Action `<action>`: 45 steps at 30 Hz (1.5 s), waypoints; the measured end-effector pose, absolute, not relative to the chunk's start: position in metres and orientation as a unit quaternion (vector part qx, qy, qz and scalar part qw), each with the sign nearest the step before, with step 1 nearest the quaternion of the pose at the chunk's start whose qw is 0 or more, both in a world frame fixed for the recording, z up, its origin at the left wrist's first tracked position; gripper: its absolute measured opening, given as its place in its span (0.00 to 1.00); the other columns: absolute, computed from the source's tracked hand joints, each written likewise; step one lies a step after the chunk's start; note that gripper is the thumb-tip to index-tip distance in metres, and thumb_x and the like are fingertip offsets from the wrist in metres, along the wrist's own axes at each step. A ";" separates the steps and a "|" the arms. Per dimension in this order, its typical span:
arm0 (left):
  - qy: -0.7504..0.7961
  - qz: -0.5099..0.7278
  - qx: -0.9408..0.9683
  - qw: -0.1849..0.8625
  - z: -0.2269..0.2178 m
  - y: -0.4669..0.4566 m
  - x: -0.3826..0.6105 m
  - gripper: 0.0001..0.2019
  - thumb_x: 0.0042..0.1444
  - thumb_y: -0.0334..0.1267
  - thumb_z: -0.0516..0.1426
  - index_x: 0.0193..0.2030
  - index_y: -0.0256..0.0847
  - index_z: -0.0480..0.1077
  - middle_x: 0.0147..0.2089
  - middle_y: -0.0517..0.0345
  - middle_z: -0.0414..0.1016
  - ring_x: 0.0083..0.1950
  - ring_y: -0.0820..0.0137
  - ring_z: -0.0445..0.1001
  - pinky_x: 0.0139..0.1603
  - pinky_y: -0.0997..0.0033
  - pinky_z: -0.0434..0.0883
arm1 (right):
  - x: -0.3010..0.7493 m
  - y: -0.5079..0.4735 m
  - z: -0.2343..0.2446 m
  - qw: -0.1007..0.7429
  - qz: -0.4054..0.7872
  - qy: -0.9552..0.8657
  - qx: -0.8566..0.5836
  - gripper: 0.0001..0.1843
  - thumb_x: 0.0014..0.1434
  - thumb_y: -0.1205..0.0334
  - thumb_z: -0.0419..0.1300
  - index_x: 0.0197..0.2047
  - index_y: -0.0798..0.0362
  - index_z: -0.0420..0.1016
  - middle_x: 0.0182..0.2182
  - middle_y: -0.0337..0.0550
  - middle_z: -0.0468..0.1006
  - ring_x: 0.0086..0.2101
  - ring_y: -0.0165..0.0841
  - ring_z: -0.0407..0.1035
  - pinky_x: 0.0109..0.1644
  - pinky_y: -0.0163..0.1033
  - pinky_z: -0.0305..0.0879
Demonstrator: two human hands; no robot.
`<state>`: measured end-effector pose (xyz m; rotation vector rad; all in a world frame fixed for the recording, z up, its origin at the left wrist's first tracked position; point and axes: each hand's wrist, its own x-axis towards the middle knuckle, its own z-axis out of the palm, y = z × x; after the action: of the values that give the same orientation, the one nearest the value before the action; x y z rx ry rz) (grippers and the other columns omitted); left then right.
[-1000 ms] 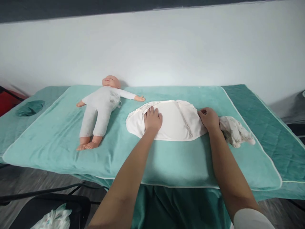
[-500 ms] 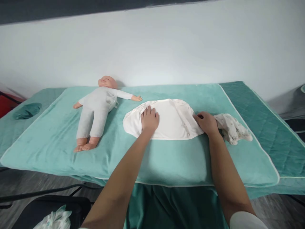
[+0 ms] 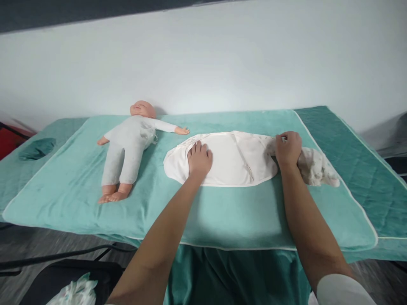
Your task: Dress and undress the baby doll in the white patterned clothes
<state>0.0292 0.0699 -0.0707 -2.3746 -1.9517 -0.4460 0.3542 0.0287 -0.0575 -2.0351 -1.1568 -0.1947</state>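
A white cloth baby wrap [image 3: 225, 159] lies spread on the green mat, its rounded left end folded over. My left hand [image 3: 200, 159] rests flat on that end with its fingers stretched out. At the wrap's right end my right hand [image 3: 288, 148] is closed, pinching the cloth near its upper edge. A bunched, finely printed part of the cloth [image 3: 318, 167] lies to the right of that hand. The cloth between the right fingers is mostly hidden. To the left, a baby doll [image 3: 129, 137] in a pale body lies on its back, one arm reaching toward the wrap.
The light green mat [image 3: 76, 186] covers a darker green massage-type bed [image 3: 359, 169] with a face hole [image 3: 37, 148] at its left. A white wall [image 3: 203, 63] stands behind. Below left are a black chair [image 3: 104, 275] and a crumpled printed diaper [image 3: 76, 292].
My right hand has moved right and up along the cloth, drawing its right end out farther. The bunched printed part has shifted slightly right. My left hand has stayed in place.
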 end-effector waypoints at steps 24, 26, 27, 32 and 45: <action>-0.625 -0.212 -0.751 0.021 -0.059 0.054 0.026 0.20 0.66 0.34 0.47 0.60 0.42 0.72 0.68 0.48 0.69 0.71 0.55 0.63 0.70 0.53 0.62 | 0.275 0.013 -0.059 0.229 -0.019 -0.698 -0.678 0.26 0.70 0.55 0.50 0.65 0.58 0.68 0.68 0.58 0.67 0.66 0.49 0.59 0.71 0.56 0.56; -0.667 -0.228 -0.710 0.017 -0.059 0.053 0.026 0.20 0.66 0.34 0.47 0.60 0.41 0.72 0.67 0.45 0.70 0.69 0.53 0.63 0.67 0.51 0.64 | 0.268 0.019 -0.054 0.230 -0.030 -0.693 -0.683 0.22 0.70 0.58 0.49 0.60 0.56 0.73 0.60 0.57 0.74 0.60 0.48 0.65 0.66 0.54 0.61; -0.683 -0.235 -0.692 0.016 -0.060 0.053 0.026 0.20 0.66 0.34 0.48 0.60 0.41 0.72 0.66 0.44 0.70 0.69 0.52 0.64 0.66 0.51 0.64 | 0.265 0.024 -0.053 0.220 -0.029 -0.694 -0.685 0.21 0.70 0.59 0.48 0.58 0.56 0.74 0.57 0.57 0.75 0.58 0.49 0.67 0.64 0.54 0.63; -0.699 -0.252 -0.669 0.031 -0.067 0.058 0.027 0.19 0.63 0.33 0.50 0.58 0.38 0.72 0.66 0.42 0.71 0.70 0.51 0.63 0.67 0.48 0.62 | 0.257 0.051 -0.057 0.201 -0.018 -0.692 -0.693 0.24 0.68 0.60 0.49 0.63 0.57 0.71 0.63 0.56 0.72 0.62 0.50 0.64 0.67 0.55 0.61; -0.691 -0.269 -0.670 0.023 -0.068 0.057 0.025 0.19 0.63 0.33 0.51 0.59 0.40 0.71 0.72 0.44 0.66 0.76 0.54 0.57 0.72 0.45 0.57 | 0.256 0.058 -0.073 0.147 -0.005 -0.682 -0.717 0.33 0.71 0.49 0.45 0.72 0.57 0.61 0.75 0.56 0.53 0.72 0.49 0.48 0.74 0.60 0.48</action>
<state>0.0248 0.0568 -0.0680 -2.0756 -2.1416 -0.8323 0.2561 0.0575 -0.0726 -2.0627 -1.9614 -0.0151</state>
